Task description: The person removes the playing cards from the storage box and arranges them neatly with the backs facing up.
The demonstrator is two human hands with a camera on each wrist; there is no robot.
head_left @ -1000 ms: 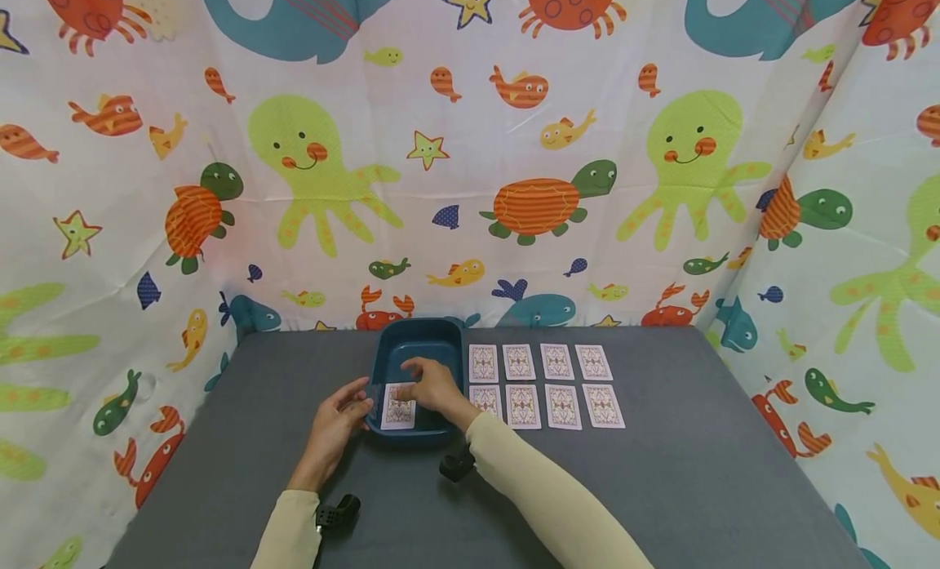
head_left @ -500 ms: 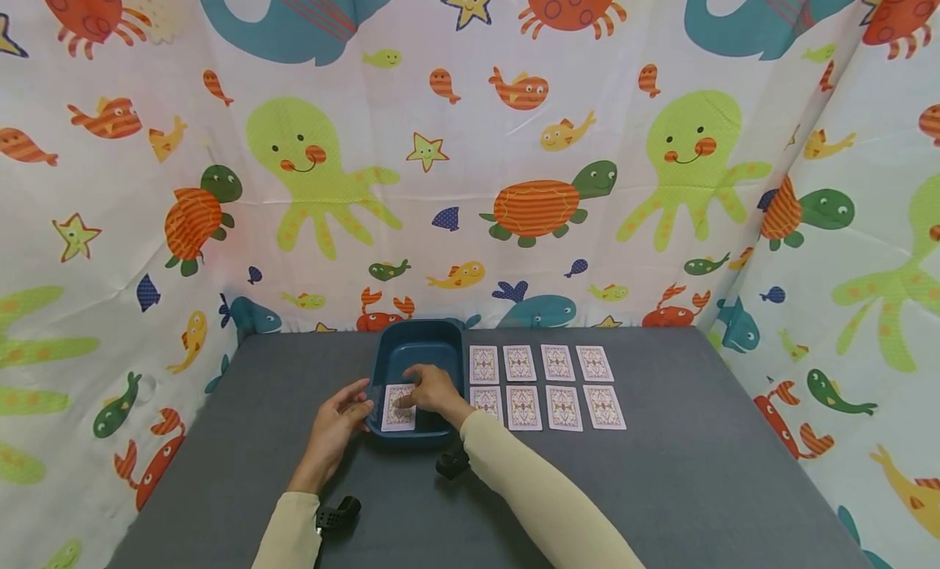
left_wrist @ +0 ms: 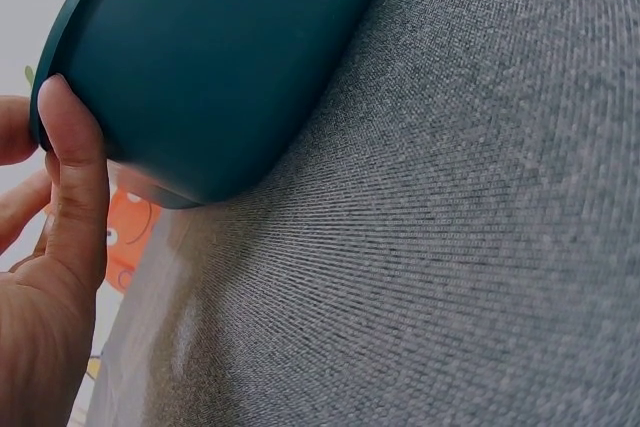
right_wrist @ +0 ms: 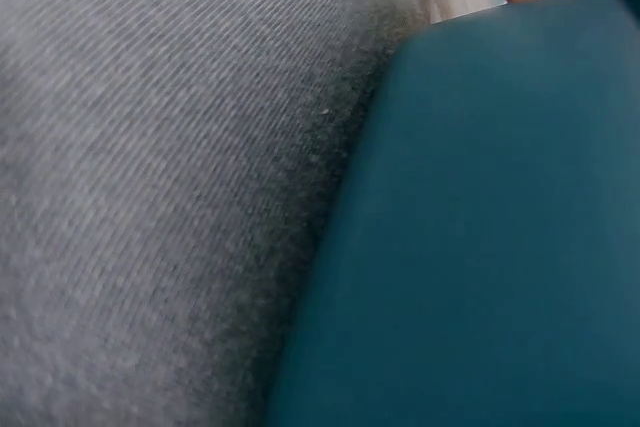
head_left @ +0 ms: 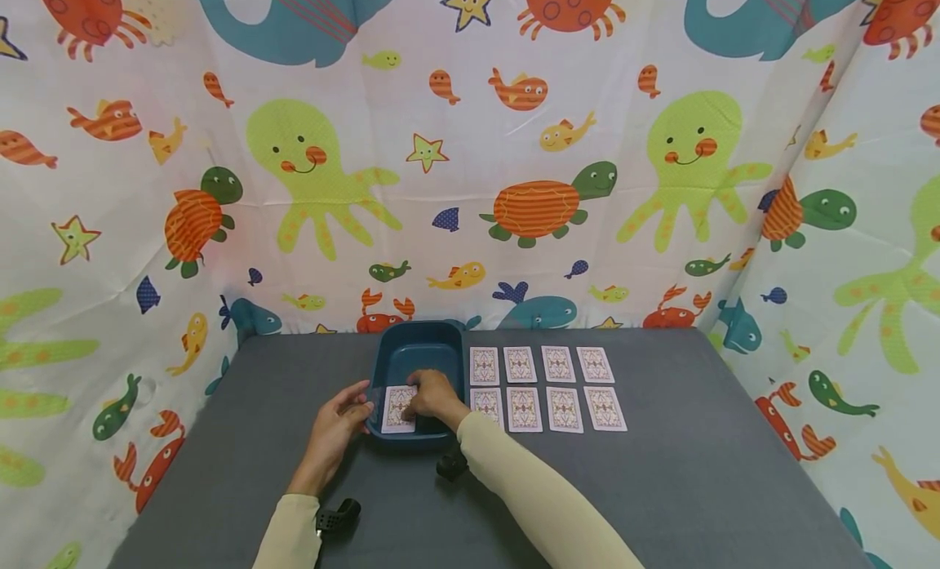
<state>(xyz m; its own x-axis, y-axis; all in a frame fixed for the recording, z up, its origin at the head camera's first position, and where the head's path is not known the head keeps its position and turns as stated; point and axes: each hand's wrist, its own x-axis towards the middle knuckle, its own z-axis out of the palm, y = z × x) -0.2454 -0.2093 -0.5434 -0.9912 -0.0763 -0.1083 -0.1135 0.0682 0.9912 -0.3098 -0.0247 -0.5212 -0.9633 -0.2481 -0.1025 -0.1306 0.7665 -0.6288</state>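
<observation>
A playing card (head_left: 397, 407) lies back up in the near left part of a dark blue plastic tray (head_left: 433, 332). My right hand (head_left: 436, 396) reaches into the tray, its fingertips at the card's right edge; whether they pinch or only touch it is hidden. At the tray's left wall, my left hand (head_left: 334, 430) grips the rim. In the left wrist view the thumb (left_wrist: 75, 137) presses the outer wall of the tray (left_wrist: 220, 57), with a finger over the rim. The right wrist view shows the tray's outer side (right_wrist: 480, 227), not the right hand's fingers.
Two rows of playing cards lie back up to the right of the tray, among them a far-row card (head_left: 520, 365) and a near-row card (head_left: 605, 409). Everything stands on a grey table (head_left: 683, 471). A sea-animal curtain (head_left: 455, 218) hangs behind and at the sides.
My right hand's fingers have lowered from above the card to its right edge. The left hand has kept its hold on the rim; the card and tray look unmoved.
</observation>
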